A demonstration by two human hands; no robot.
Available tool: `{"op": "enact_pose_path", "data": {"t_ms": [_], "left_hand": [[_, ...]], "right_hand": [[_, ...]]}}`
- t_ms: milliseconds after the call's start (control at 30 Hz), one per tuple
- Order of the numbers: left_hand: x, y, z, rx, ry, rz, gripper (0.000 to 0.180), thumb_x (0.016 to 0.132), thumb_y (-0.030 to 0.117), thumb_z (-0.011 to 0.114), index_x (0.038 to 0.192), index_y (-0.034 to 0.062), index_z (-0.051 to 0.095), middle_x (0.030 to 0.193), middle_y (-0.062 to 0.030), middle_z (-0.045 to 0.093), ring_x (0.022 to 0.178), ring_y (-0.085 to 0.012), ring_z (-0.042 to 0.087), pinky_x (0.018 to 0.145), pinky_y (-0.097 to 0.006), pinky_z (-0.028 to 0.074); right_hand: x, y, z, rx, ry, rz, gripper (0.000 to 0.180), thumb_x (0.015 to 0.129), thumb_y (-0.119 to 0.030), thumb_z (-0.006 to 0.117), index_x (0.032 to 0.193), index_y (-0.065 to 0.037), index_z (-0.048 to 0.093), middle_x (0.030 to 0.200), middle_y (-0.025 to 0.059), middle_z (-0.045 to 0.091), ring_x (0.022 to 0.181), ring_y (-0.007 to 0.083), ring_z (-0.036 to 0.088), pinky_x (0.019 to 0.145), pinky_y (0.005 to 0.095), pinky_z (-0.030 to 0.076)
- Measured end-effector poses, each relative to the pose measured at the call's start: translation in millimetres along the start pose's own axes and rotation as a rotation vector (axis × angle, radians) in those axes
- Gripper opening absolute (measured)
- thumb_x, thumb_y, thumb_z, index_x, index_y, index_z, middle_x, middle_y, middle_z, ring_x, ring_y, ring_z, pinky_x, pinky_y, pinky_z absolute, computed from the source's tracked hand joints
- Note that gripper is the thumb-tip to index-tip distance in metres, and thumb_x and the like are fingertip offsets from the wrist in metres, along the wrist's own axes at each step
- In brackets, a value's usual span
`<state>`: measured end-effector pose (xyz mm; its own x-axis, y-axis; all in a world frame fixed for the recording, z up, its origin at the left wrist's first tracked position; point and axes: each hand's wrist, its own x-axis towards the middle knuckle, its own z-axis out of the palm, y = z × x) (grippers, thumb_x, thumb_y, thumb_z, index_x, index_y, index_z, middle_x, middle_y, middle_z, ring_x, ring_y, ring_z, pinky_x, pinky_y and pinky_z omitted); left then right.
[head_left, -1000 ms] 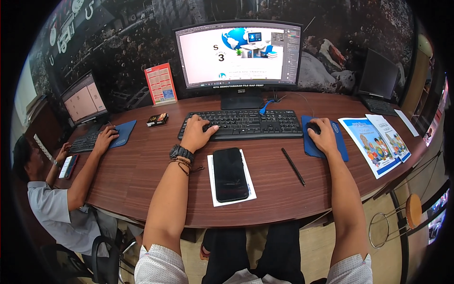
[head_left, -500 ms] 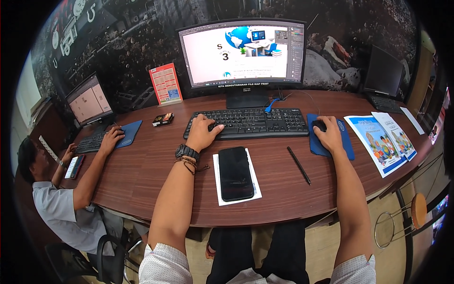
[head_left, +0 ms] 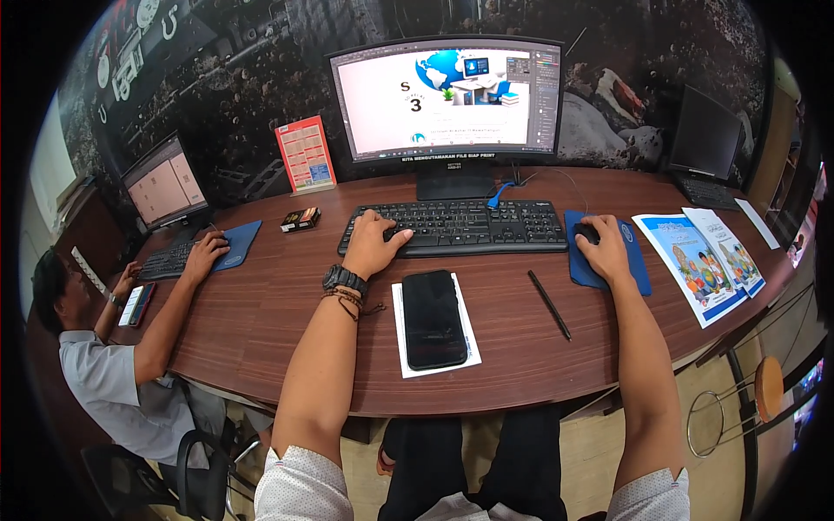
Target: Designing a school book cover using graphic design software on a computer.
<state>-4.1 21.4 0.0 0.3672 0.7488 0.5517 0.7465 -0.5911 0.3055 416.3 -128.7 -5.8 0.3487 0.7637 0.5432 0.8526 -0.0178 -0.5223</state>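
My left hand (head_left: pixel 373 247) rests on the left end of a black keyboard (head_left: pixel 486 227), fingers over the keys and thumb stretched to the right. It grips nothing. A black watch (head_left: pixel 345 280) and a beaded bracelet circle that wrist. My right hand (head_left: pixel 606 253) is curved over a black computer mouse (head_left: pixel 587 232) on a blue mouse pad (head_left: pixel 639 276). Behind the keyboard stands a curved monitor (head_left: pixel 373 113) with a page layout showing a globe and a desk drawing. A black smartphone (head_left: pixel 433 321) lies on white paper (head_left: pixel 473 349) between my forearms. Right of it lies a black pen (head_left: pixel 549 304).
Printed booklets (head_left: pixel 686 260) lie at the right, before another monitor (head_left: pixel 705 130). A small dark box (head_left: pixel 301 220) and a red-framed desk calendar (head_left: pixel 305 154) stand at the left. Farther left, a person (head_left: pixel 130 373) uses another computer. A round stool (head_left: pixel 769 389) is at the lower right.
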Motion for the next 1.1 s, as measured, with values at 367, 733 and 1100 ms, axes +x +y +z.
{"op": "enact_pose_path", "data": {"t_ms": [367,733,1100], "left_hand": [[-0.6,3.1,-1.1,-0.002,-0.015,-0.019,0.051,0.088,0.044,0.071,0.110,-0.0017,0.072,0.106,-0.0161,0.058,0.105,-0.0317,0.053,0.095,-0.040,0.045],[-0.6,1.5,0.8,-0.002,0.003,-0.014,0.051,0.087,0.044,0.072,0.109,-0.0019,0.073,0.105,-0.0160,0.059,0.103,-0.0318,0.054,0.094,-0.040,0.045],[-0.5,-0.9,2.9,-0.015,0.024,0.011,0.049,0.086,0.043,0.072,0.107,-0.0019,0.073,0.105,-0.0167,0.059,0.104,-0.0324,0.054,0.094,-0.040,0.045]], "right_hand": [[-0.3,2.7,0.4,0.018,0.003,-0.010,0.037,0.079,-0.021,0.068,0.114,-0.008,0.067,0.121,0.0150,0.055,0.112,0.0364,0.059,0.096,0.0429,0.048],[0.1,3.2,2.0,0.007,0.008,-0.012,0.037,0.080,-0.022,0.068,0.114,-0.009,0.067,0.121,0.0156,0.055,0.112,0.0368,0.059,0.095,0.0434,0.048],[0.5,5.5,2.7,-0.030,0.019,-0.011,0.037,0.081,-0.023,0.068,0.116,-0.009,0.067,0.121,0.0158,0.054,0.112,0.0370,0.059,0.095,0.0437,0.049]]}}
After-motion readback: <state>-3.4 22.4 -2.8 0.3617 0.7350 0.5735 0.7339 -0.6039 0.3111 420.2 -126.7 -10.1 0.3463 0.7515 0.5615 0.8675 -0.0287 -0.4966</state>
